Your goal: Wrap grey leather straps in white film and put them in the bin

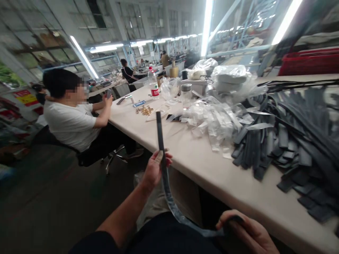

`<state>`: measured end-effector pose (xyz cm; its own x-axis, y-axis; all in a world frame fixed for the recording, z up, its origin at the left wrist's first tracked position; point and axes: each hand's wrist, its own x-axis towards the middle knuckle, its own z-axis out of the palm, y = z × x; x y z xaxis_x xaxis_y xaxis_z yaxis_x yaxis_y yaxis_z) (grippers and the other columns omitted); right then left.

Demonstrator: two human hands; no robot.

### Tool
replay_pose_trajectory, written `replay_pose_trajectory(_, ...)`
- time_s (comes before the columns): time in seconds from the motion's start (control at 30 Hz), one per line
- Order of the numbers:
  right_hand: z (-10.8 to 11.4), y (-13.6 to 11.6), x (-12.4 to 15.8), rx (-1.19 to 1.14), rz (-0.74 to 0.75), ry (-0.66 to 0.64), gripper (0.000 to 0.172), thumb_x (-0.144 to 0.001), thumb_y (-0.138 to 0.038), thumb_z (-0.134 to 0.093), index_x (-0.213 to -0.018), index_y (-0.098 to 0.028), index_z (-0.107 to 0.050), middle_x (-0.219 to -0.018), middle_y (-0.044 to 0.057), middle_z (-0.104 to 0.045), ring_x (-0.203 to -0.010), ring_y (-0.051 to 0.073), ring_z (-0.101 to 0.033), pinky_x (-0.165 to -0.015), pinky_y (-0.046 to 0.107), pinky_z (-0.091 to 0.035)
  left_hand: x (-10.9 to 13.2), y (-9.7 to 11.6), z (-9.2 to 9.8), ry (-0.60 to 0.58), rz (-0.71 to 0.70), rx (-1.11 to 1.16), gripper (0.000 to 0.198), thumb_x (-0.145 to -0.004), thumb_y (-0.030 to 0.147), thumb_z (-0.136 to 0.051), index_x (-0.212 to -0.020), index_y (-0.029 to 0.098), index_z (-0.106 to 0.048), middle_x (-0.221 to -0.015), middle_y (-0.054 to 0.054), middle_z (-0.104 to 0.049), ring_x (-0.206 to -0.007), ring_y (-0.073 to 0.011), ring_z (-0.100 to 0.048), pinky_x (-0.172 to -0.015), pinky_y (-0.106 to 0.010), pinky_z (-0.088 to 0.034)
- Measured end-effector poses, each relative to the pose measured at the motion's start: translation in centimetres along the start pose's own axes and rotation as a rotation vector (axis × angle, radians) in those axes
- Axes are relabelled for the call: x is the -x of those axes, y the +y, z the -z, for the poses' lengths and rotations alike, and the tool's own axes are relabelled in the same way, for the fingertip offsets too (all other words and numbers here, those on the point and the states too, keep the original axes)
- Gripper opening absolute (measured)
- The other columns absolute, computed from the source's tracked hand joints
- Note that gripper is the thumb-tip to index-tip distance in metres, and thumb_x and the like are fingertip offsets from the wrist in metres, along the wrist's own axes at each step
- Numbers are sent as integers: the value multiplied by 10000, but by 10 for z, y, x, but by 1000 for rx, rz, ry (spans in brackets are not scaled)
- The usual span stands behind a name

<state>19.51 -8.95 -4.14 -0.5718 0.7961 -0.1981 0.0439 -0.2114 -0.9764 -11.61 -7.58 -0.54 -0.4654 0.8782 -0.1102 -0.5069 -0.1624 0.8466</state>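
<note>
a long cream worktable (201, 158) is seen running from the far left to the near right, its near edge passing just above both hands. its right end is covered by a heap of flat dark grey straps (291, 141), and a loose pile of clear plastic sleeves (212, 123) is spread beside that heap toward the middle. at the far left edge a person in a white t-shirt (71, 120) is seated on a chair. off the table, before its near edge, one long dark grey strap (159, 135) is held: its upper part is pinched between thumb and fingers of the left hand (156, 169) and stands upright, while its lower end is curved down across the lap and clasped in the closed right hand (246, 231). a clear water bottle with a red label (153, 83) is stood near the far edge, with a small cluster of brass fittings (144, 110) laid close by.
</note>
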Motion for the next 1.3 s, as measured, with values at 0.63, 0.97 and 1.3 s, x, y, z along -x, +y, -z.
replay_pose_trajectory(0.63, 38, -40, 9, -89, 357, 535, 269, -869, -508, -679, -925, -267, -784, -1148, 47, -736, -1111, 275, -644, -1053, 447, -442, 60, -62, -82, -1063, 354, -563, 488, -835, 531, -661, -1152, 161, -667, -1042, -83, -669, -986, -234, -593, -895, -301, -446)
replay_pose_trajectory(0.97, 12, -52, 19, -170, 401, 577, 225, -876, -473, -683, -899, -276, -789, -1063, 44, -760, -1078, 273, -671, -1025, 448, -492, 82, -81, -115, -1249, 277, -677, 512, -953, 575, -403, -888, 148, -679, -892, -65, -628, -806, -172, -557, -760, -249, -426)
replay_pose_trajectory(1.3, 52, -75, 71, -186, 629, 976, 136, -889, -415, -669, -853, -309, -747, -946, 5, -755, -1002, 250, -701, -983, 506, -534, 74, -114, -72, -1311, 175, -884, 368, -878, 515, -567, -891, 167, -688, -821, -46, -627, -753, -177, -537, -699, -248, -407)
